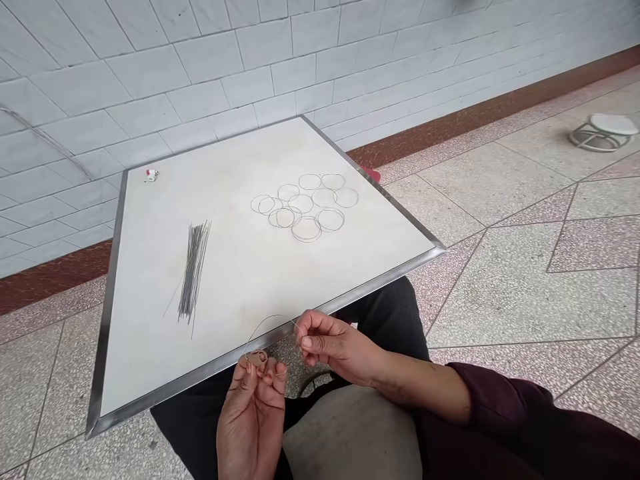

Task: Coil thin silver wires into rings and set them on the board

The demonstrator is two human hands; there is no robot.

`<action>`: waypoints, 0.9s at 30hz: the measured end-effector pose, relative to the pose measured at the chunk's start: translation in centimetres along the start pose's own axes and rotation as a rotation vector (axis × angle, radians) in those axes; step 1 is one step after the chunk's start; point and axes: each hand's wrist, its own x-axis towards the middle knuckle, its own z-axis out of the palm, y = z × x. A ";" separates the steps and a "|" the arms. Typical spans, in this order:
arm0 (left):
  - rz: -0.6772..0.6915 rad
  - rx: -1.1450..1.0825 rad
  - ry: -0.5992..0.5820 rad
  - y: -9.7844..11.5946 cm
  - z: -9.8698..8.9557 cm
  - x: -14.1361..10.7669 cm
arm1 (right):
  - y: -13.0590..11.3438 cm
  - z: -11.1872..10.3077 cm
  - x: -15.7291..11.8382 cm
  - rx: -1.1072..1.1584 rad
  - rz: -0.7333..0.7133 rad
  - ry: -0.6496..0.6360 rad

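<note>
A thin wire [273,316] arcs between my two hands at the near edge of the white table. My left hand [257,407], palm up, pinches one end of it, where a small loop shows by the fingertips. The other end is between the thumb and fingers of my right hand [327,340]. Several thin wire rings [307,230] lie on the table beyond, partly overlapping. To the left a bundle of straight dark wires [195,270] lies on the tabletop.
The white table [150,360] has a metal edge and stands against a tiled wall. A small red and white object [151,175] is at its far left corner. A round stool [603,132] stands on the floor at the far right.
</note>
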 end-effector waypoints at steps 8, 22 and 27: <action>0.010 0.033 -0.093 -0.1 -0.2 -0.2 | -0.2 -0.1 -0.1 -0.064 -0.003 -0.016; -0.064 0.068 -0.138 -0.2 -0.8 0.2 | -0.8 0.0 -0.2 0.059 0.070 0.112; -0.055 0.120 -0.219 0.0 -0.6 -0.2 | -1.2 0.1 -0.3 0.016 0.070 0.072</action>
